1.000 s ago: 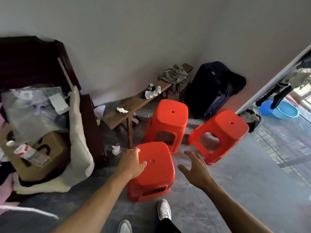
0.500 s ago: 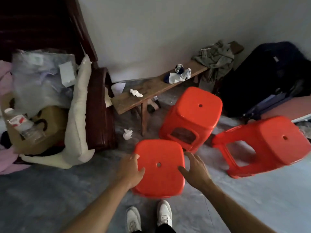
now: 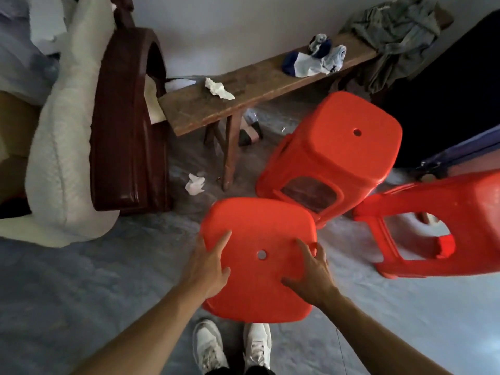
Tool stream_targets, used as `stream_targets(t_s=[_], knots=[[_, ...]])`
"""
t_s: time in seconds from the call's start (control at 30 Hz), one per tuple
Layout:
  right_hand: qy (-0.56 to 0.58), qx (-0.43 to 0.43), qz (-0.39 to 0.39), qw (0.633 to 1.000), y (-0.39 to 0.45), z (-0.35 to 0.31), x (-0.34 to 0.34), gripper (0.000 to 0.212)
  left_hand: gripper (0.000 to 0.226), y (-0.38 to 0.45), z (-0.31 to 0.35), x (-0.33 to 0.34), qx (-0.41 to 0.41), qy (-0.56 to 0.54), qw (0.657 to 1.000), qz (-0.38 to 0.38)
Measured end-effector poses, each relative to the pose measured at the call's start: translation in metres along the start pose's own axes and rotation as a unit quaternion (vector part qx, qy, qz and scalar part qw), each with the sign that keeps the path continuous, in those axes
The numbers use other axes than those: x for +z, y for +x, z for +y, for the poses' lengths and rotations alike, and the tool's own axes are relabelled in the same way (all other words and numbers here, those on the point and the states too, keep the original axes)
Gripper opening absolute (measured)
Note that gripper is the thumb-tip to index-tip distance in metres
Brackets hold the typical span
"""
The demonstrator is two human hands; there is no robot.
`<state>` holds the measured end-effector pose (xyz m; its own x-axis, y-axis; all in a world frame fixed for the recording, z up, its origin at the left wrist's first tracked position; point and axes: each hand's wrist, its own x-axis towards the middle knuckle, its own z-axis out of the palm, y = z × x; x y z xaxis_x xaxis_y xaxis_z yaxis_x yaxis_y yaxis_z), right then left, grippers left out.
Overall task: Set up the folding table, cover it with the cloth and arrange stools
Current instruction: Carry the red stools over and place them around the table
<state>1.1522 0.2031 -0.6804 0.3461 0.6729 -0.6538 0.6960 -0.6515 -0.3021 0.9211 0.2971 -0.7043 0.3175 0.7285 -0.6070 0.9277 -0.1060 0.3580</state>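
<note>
Reaching down at lower centre, the left hand (image 3: 207,272) and right hand (image 3: 311,272) lie spread, fingers straight, on the seat of the nearest red stool (image 3: 259,231) — apart, either side of its centre hole. A second red stool (image 3: 338,155) stands just behind; a third (image 3: 443,228) lies tipped at right. Grey concrete floor (image 3: 81,293) runs to a pale wall (image 3: 243,31) — a wooden bench (image 3: 254,87) with rags stands along it.

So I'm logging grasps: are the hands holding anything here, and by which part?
Both hands are on the nearest red stool, at its seat top: left hand near the left edge, right hand toward the right. Fingers lie spread on it; no closed grip shows.
</note>
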Motion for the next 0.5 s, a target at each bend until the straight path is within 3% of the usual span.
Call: stream_targets(t_s=[0.2, 0.37, 0.5], knots=[[0.041, -0.008, 0.061, 0.997, 0.010, 0.005, 0.012, 0.103, 0.098, -0.011, -0.010, 0.016, 0.010, 0.000, 1.000, 0.025], [0.008, 0.008, 0.077, 0.997, 0.013, 0.005, 0.022, 0.129, 0.094, -0.008, -0.005, 0.022, -0.027, -0.030, 0.998, 0.053], [0.028, 0.008, 0.072, 0.997, 0.009, -0.004, 0.020, 0.127, 0.091, -0.020, -0.006, 0.024, -0.045, -0.060, 0.993, 0.087]])
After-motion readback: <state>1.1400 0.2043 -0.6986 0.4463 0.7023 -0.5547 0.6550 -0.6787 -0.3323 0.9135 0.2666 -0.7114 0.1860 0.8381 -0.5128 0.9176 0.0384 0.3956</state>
